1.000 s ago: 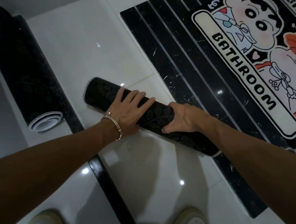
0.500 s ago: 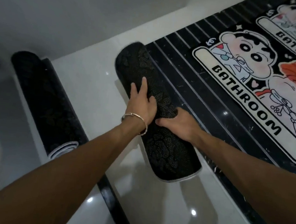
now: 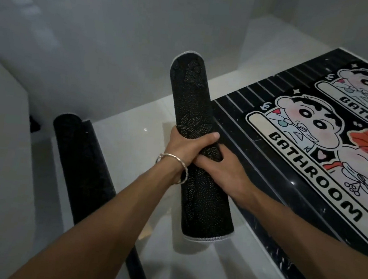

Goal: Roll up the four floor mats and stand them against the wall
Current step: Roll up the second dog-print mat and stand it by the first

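rolled mat (image 3: 188,108) off floor (image 3: 134,122), tilted, beside left edge of flat mats (image 3: 266,170). my left hand (image 3: 184,148) curls round its middle, right hand (image 3: 225,173) grips just below. i judge it light, soft, with grippy dotted back; hold middle tight so roll stays closed.

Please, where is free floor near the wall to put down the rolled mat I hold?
Bare white tile lies between the other rolled mat on the left and the flat printed mats on the right, up to the wall. The right side is covered by those mats. The held mat should fit there.
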`<state>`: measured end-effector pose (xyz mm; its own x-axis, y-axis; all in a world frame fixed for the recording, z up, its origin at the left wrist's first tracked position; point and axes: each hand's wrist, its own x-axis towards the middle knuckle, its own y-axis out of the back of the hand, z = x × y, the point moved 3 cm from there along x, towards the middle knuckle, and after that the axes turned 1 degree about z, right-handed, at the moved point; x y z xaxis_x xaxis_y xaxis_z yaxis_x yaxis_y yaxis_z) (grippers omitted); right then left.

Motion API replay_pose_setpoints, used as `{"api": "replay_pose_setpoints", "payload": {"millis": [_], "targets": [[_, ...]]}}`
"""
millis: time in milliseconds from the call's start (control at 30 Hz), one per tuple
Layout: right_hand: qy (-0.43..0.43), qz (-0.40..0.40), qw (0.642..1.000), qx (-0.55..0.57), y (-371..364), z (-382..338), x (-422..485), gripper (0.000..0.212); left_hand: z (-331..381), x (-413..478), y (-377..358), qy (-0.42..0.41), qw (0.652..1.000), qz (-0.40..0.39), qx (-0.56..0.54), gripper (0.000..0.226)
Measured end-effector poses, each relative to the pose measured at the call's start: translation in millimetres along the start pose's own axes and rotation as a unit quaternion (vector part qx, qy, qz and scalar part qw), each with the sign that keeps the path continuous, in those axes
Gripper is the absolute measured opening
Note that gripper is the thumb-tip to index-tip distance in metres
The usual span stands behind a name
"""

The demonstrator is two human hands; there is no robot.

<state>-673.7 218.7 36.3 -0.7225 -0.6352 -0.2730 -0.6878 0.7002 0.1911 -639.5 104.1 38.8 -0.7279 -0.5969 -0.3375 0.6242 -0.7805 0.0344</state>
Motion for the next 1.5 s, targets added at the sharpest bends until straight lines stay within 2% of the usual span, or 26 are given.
{"api": "replay_pose_setpoints", "payload": {"millis": [100,200,400,633,700,833,933,1033,1200,1267,1400,1500], "targets": [[0.004,-0.023,1.0,0.012,-6.2,2.2,-1.5,0.031,1.2,-4.7,9.7,-0.002,0.999,0.008,-0.04,0.039],[0.01,-0.044,0.998,0.036,-6.3,3.1,-0.5,0.03,-1.8,-4.3,16.3,-0.006,0.997,0.016,-0.071,0.027],[0.024,-0.081,0.994,0.068,-8.4,18.7,-1.7,0.041,-16.8,-3.2,14.4,0.01,0.993,0.005,-0.114,0.049],[0.017,-0.139,0.98,0.144,-11.5,27.0,14.2,0.047,-22.3,10.6,21.1,0.013,0.99,-0.01,-0.143,0.052],[0.012,-0.157,0.974,0.161,-22.0,25.9,18.2,0.052,-25.0,11.7,32.8,0.01,0.992,0.002,-0.127,0.05],[0.022,-0.148,0.972,0.183,-47.6,17.9,33.4,0.053,-17.7,20.7,58.5,-0.029,0.994,0.029,-0.102,0.062],[0.017,-0.15,0.972,0.178,-70.1,19.9,44.3,0.052,-20.2,24.5,75.5,-0.049,0.993,0.08,-0.07,0.054],[0.001,-0.146,0.974,0.174,-89.8,28.2,50.1,0.053,-35.2,22.7,89.7,-0.039,0.993,0.106,-0.032,0.051],[-0.012,-0.123,0.982,0.141,-102.9,38.1,49.8,0.048,-64.3,8.5,93.6,-0.004,0.993,0.108,0.049,0.052],[-0.016,-0.11,0.987,0.115,-96.4,42.8,47.5,0.045,-80.5,-5.0,86.6,0.016,0.994,0.085,0.068,0.059],[-0.016,-0.082,0.993,0.078,-70.6,45.9,44.1,0.042,-105.4,-41.7,57.0,0.009,0.999,-0.023,0.027,0.076],[-0.019,-0.088,0.993,0.079,-61.0,43.7,45.2,0.042,-110.2,-35.0,48.4,0.021,0.999,-0.04,0.004,0.098]]}}
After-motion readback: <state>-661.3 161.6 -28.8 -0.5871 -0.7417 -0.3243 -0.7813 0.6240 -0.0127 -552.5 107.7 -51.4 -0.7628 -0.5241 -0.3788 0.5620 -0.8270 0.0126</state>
